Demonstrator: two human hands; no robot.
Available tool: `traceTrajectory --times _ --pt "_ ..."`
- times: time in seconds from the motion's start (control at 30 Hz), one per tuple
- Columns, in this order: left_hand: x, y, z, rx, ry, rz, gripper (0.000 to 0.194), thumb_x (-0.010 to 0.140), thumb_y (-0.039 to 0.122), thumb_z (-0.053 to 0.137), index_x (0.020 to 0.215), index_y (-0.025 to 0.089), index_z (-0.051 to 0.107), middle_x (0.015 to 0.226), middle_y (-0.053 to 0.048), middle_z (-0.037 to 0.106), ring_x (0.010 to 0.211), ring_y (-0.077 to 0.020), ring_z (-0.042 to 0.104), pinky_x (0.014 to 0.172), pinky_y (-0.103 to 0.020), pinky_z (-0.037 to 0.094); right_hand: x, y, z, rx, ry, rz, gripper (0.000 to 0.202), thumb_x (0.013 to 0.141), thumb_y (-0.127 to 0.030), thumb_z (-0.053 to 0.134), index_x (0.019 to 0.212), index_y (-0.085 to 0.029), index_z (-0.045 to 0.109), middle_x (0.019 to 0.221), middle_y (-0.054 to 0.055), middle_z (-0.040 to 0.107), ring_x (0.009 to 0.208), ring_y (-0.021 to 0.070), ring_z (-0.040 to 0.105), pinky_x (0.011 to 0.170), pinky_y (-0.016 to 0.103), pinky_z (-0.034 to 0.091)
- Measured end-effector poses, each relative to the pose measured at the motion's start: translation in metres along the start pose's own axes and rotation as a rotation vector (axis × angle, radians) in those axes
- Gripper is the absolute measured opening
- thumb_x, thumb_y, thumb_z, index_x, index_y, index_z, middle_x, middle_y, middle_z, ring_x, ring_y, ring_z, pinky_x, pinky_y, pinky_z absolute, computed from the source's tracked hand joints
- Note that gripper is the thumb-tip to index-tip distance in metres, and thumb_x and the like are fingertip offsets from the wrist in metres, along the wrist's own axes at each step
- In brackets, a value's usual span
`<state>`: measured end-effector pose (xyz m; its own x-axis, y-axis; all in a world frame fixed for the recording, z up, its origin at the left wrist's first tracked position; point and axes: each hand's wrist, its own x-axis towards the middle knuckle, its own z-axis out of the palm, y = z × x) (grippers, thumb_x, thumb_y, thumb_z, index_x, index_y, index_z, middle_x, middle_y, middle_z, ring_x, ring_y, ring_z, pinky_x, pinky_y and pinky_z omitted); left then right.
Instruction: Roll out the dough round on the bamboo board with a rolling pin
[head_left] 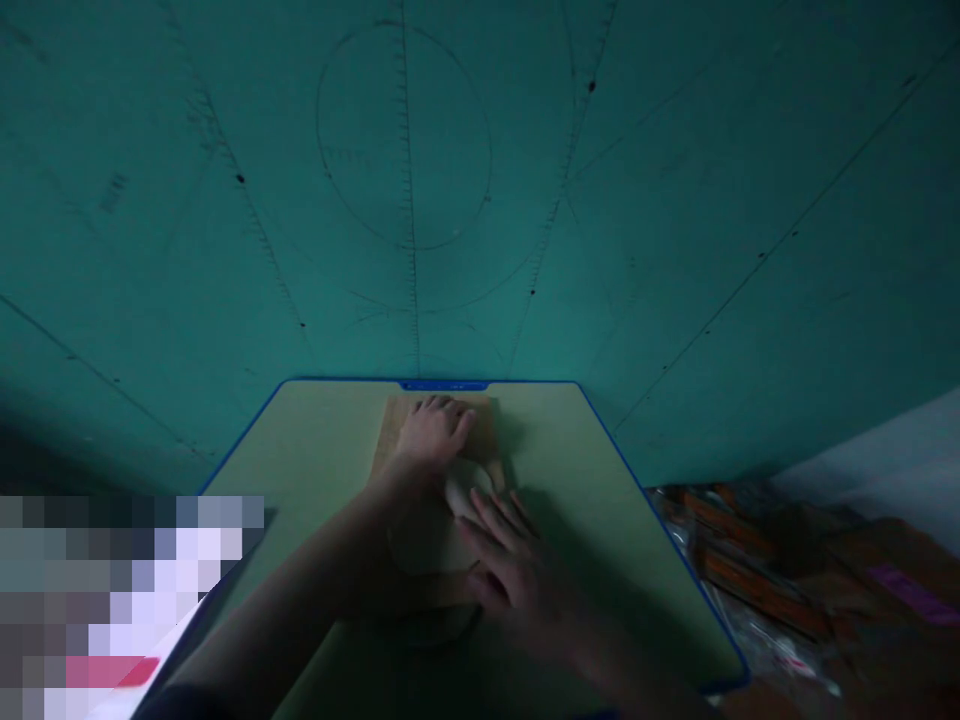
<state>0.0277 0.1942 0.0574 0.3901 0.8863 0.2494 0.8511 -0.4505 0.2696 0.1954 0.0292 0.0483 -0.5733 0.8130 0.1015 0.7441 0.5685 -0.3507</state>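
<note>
A light brown wooden board lies on the table under my hands. My left hand rests on its far part, fingers stretched toward the far edge and thumb apart. My right hand, blurred, is lower and to the right with its fingers spread. Its fingertips touch or hover just above a smooth, white, rounded piece on the board; what the piece is I cannot make out. A pale rounded patch shows in the board's nearer part, and whether it is an opening or something lying there is unclear.
The pale tabletop has a blue rim and stands against a green wall with drawn lines and circles. Brown packages and clear plastic lie at the lower right, beyond the table's edge. The lower left is partly pixelated.
</note>
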Motion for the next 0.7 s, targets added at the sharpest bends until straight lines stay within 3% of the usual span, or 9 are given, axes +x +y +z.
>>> traceTrajectory --times 0.1,0.23,0.33,0.43,0.57,0.63,0.7 --pt "-0.028 -0.021 -0.003 0.028 0.002 -0.03 0.042 0.103 0.038 0.035 0.114 0.019 0.07 0.13 -0.012 0.068 0.13 -0.0308 0.054 0.109 -0.049 0.04 0.006 -0.028 -0.002 0.038 0.002 -0.1 0.05 0.101 -0.035 0.05 0.145 -0.013 0.052 0.17 0.011 0.015 0.156 0.0283 0.015 0.127 0.049 0.019" --pt "-0.048 -0.036 -0.004 0.05 0.002 -0.067 0.039 0.102 0.034 0.035 0.117 0.022 0.07 0.141 -0.01 0.062 0.14 -0.0328 0.045 0.117 -0.059 0.028 0.011 -0.048 -0.003 0.079 0.006 -0.16 0.053 0.102 -0.039 0.049 0.147 -0.011 0.05 0.163 0.011 0.038 0.156 0.0241 0.016 0.128 0.044 0.017" --pt "-0.038 -0.026 -0.003 0.052 -0.007 -0.082 0.039 0.102 0.034 0.036 0.114 0.024 0.071 0.138 -0.009 0.065 0.138 -0.0324 0.047 0.118 -0.061 0.024 0.008 -0.041 -0.003 0.085 0.01 -0.1 0.054 0.101 -0.037 0.051 0.149 -0.012 0.048 0.16 0.01 0.042 0.155 0.0246 0.02 0.128 0.046 0.019" --pt "-0.014 -0.005 -0.001 0.034 -0.002 -0.066 0.04 0.102 0.036 0.035 0.111 0.022 0.071 0.127 -0.01 0.07 0.127 -0.03 0.057 0.113 -0.053 0.034 0.001 -0.022 -0.005 0.079 0.003 -0.008 0.054 0.101 -0.031 0.05 0.153 -0.017 0.043 0.164 0.009 0.034 0.154 0.0257 0.024 0.126 0.05 0.024" --pt "0.014 0.02 0.003 0.004 0.003 -0.075 0.042 0.102 0.034 0.033 0.104 0.017 0.071 0.115 -0.014 0.073 0.112 -0.03 0.064 0.097 -0.047 0.047 -0.012 -0.004 -0.009 0.066 0.006 0.125 0.069 0.102 -0.025 0.047 0.163 -0.028 0.015 0.166 0.007 0.029 0.153 0.0253 0.026 0.123 0.057 0.027" --pt "0.017 0.023 0.005 -0.001 0.007 -0.08 0.041 0.102 0.032 0.033 0.101 0.017 0.071 0.114 -0.015 0.073 0.111 -0.0303 0.065 0.095 -0.046 0.047 -0.015 -0.004 -0.008 0.058 0.027 0.15 0.076 0.101 -0.025 0.048 0.163 -0.032 0.004 0.167 0.006 0.026 0.154 0.0261 0.024 0.122 0.058 0.028" --pt "0.013 0.017 0.006 -0.001 0.009 -0.084 0.04 0.102 0.03 0.033 0.101 0.017 0.071 0.114 -0.015 0.073 0.111 -0.0297 0.064 0.095 -0.046 0.047 -0.014 -0.011 -0.004 0.051 0.042 0.153 0.079 0.1 -0.024 0.05 0.164 -0.03 0.004 0.168 0.008 0.023 0.155 0.028 0.022 0.122 0.058 0.03"
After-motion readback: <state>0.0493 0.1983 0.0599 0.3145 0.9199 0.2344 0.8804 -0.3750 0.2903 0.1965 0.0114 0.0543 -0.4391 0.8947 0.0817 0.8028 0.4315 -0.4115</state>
